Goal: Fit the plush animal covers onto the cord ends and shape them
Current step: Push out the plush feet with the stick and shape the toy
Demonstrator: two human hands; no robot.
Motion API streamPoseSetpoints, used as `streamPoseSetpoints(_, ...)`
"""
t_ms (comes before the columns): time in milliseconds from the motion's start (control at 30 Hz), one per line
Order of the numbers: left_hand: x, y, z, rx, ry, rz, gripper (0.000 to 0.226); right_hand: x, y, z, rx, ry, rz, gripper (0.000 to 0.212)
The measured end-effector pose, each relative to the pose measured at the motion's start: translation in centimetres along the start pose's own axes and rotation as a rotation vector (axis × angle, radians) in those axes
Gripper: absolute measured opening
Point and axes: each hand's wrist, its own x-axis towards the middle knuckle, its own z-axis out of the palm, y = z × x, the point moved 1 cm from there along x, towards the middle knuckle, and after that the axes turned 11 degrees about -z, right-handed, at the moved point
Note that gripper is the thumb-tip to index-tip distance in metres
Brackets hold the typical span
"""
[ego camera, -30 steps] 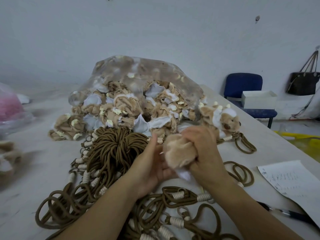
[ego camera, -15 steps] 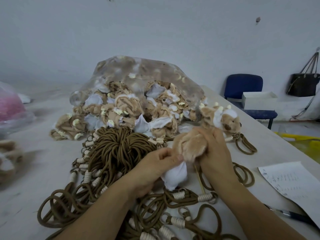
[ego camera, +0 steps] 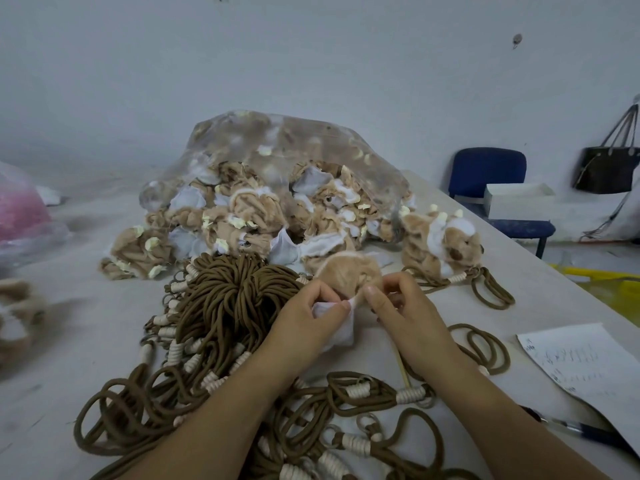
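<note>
Grey table (ego camera: 86,327) is carrying cords (ego camera: 228,306) and a bag (ego camera: 277,174) of covers; left hand (ego camera: 311,317) is pinching the cover (ego camera: 346,275) by its white lining; right hand (ego camera: 398,306) is gripping its tan plush above the cords.

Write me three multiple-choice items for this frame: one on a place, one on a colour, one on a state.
1. Where does the sheet of paper lie?
A. on the table, at the right
B. on the floor
C. in a drawer

2. What colour are the cords?
A. red
B. brown
C. green

3. What are the hands doing?
A. resting flat
B. both pinching the plush cover
C. holding scissors

Answers: 1 A, it lies beside the right forearm. 2 B, every coil is brown. 3 B, the left hand and the right hand pinch its white lining.
</note>
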Motion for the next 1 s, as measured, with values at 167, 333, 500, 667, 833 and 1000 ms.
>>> streamPoseSetpoints(167, -0.1, -0.3, 0.3, 0.065, -0.075, 0.127, 0.023, 0.2, 0.3, 0.2, 0.037, -0.001, 0.025, 0.014)
streamPoseSetpoints(333, 0.0, 0.0, 0.4, -0.323, -0.058, -0.023, 0.039, 0.2, -0.1, 0.2, -0.092, 0.012, -0.115, 0.018)
streamPoseSetpoints(500, -0.1, 0.1, 0.6, -0.439, -0.171, -0.255, 0.069, 0.1, -1.8, 0.9, -0.268, 0.039, -0.408, 0.015)
streamPoseSetpoints(667, 0.2, 0.6, -0.1, -0.772, -0.126, -0.273, 0.039, 0.0, -2.4, 1.0, -0.428, -0.001, -0.611, 0.018)
streamPoseSetpoints(833, 0.2, 0.8, -0.4, -0.948, -0.256, -0.349, 0.048, 0.1, -3.1, 1.0, -0.501, 0.031, -0.685, 0.016)
streamPoseSetpoints(1000, -0.3, 1.0, -0.2, -1.016, -0.313, -0.391, 0.046, -0.3, -2.8, 1.5, -0.367, -0.091, -0.619, 0.014)
